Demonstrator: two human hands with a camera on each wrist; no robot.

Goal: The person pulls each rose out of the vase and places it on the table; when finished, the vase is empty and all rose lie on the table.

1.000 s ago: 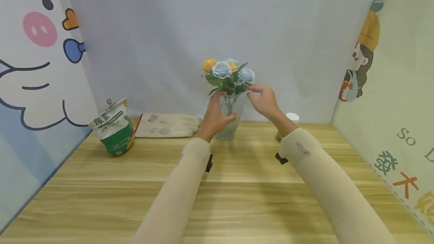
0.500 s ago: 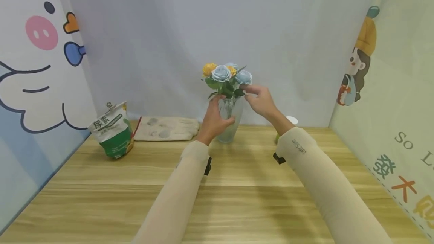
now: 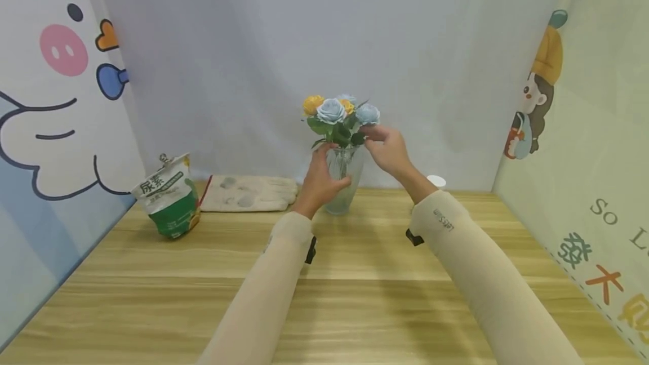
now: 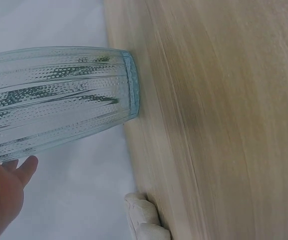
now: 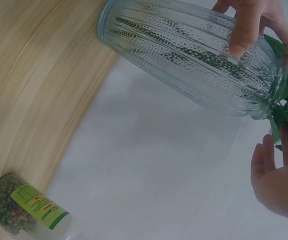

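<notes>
A clear ribbed glass vase [image 3: 342,199] stands upright at the back of the table, with blue and yellow roses [image 3: 332,111] and green leaves rising from its mouth. My left hand [image 3: 320,176] holds the vase by its upper left side, thumb across the front; in the right wrist view the left hand [image 5: 253,25] has its thumb on the ribbed glass. Just right of the rim, my right hand [image 3: 389,151] pinches under the right-hand blue rose [image 3: 367,114], among the leaves. Its fingertips are partly hidden by leaves in the right wrist view.
Pale work gloves [image 3: 250,193] lie left of the vase. Farther left stands a clipped white-and-green bag [image 3: 172,201]. A jar with a green label [image 5: 39,205] stands to the right, mostly behind the right forearm. A grey cloth wall [image 3: 243,72] closes the back.
The head view has tilted slightly upward, so the scene sits a little lower. My right hand and the right blue rose shift slightly; the left hand keeps its hold on the vase.
</notes>
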